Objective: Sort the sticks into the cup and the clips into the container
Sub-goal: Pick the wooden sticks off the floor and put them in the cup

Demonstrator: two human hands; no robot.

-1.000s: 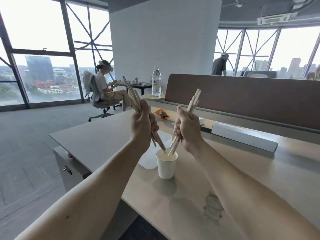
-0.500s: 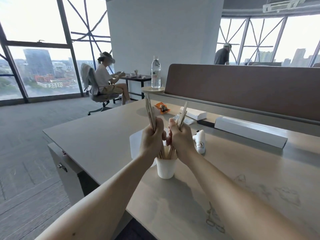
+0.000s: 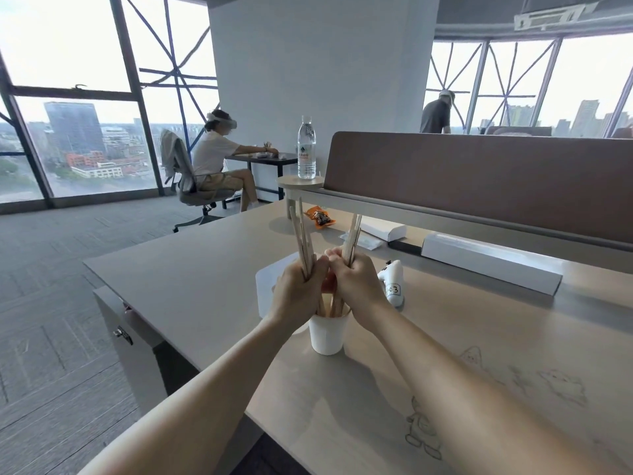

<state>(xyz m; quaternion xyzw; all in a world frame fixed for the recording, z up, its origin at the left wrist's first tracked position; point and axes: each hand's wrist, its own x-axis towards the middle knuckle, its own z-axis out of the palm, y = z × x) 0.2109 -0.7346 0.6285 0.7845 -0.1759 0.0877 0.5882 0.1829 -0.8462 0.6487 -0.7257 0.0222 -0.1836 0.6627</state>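
Presently left hand [image 3: 296, 289] and right hand [image 3: 356, 286] each grip sticks [image 3: 302, 238], ends inside cup [image 3: 327, 337]. Advise lowering upright, releasing gently, lest cup tips.

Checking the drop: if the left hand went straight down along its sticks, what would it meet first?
Probably the rim of the cup: the left hand grips sticks whose lower ends already sit inside it.

Count at desk [image 3: 205, 286]: one white cup [image 3: 327, 334]; sticks [image 3: 301, 234] in two bundles, one per hand, left hand [image 3: 298, 289] and right hand [image 3: 358, 286]; sticks per bundle overlap too much to count. One water bottle [image 3: 306, 149], two white boxes [image 3: 489, 265], one orange snack packet [image 3: 320, 217], one white controller [image 3: 394, 282]. Two other people [image 3: 212, 156] in the room.
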